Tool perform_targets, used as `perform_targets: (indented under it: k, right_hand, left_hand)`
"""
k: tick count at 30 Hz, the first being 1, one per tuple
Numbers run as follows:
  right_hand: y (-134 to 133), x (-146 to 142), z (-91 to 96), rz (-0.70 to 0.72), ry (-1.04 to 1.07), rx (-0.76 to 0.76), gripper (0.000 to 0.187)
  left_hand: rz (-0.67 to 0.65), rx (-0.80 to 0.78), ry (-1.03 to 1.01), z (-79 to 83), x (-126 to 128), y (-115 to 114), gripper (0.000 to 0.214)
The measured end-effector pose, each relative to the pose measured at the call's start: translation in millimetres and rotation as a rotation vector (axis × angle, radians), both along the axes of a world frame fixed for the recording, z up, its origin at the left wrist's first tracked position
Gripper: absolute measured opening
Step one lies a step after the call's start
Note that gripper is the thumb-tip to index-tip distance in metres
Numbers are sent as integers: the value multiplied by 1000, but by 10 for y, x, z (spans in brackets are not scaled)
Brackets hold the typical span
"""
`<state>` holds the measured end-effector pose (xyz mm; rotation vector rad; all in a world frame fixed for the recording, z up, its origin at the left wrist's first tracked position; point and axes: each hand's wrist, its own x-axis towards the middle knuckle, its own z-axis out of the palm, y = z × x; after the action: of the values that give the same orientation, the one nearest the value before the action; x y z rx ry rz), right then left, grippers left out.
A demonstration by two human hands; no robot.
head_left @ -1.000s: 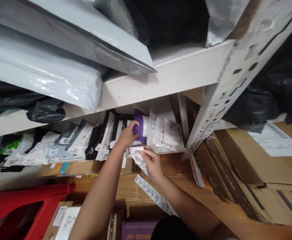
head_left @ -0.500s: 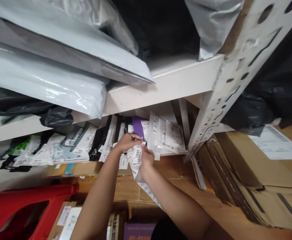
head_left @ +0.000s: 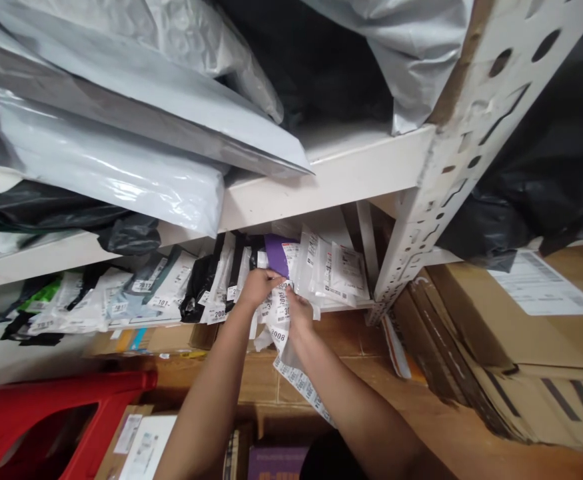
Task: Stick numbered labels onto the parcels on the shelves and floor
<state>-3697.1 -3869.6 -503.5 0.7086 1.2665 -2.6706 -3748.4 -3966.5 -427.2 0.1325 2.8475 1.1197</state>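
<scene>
A long strip of printed number labels (head_left: 278, 333) hangs from between my two hands and trails down under my right forearm. My right hand (head_left: 300, 315) is closed on it, with thumb and finger near its upper end. My left hand (head_left: 258, 288) is also closed, its fingertips pinched at the top of the strip, close to my right fingers. Just behind my fingertips stands a purple packet (head_left: 276, 253) with a white label. Clear and white plastic packets (head_left: 338, 270) lean to its right. Which layer my left fingertips grip is partly hidden.
A row of labelled parcels (head_left: 171, 280) fills the lower shelf leftward. Above, large grey mailers (head_left: 116, 160) overhang the upper shelf edge (head_left: 321, 180). A perforated white post (head_left: 436, 193) rises at right, beside cardboard boxes (head_left: 546, 360). A red plastic stool (head_left: 61, 400) stands lower left.
Both hands stay together at the top of the strip, with slight finger movement. The strip has shifted and shows more of its labels. The view has moved slightly.
</scene>
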Motion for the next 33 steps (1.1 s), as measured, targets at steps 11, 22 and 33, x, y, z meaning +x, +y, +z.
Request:
perform_targets:
  k: [11, 22, 33]
  right_hand:
    - [185, 94, 9, 42, -87, -150, 34]
    - [228, 372, -50, 1, -22, -81, 26]
    - [367, 453, -238, 114, 80, 33, 46]
  left_hand:
    - [55, -73, 162, -137, 73, 136, 16]
    - [53, -45, 120, -162, 129, 166, 19]
    - [106, -57, 74, -196, 85, 178, 19]
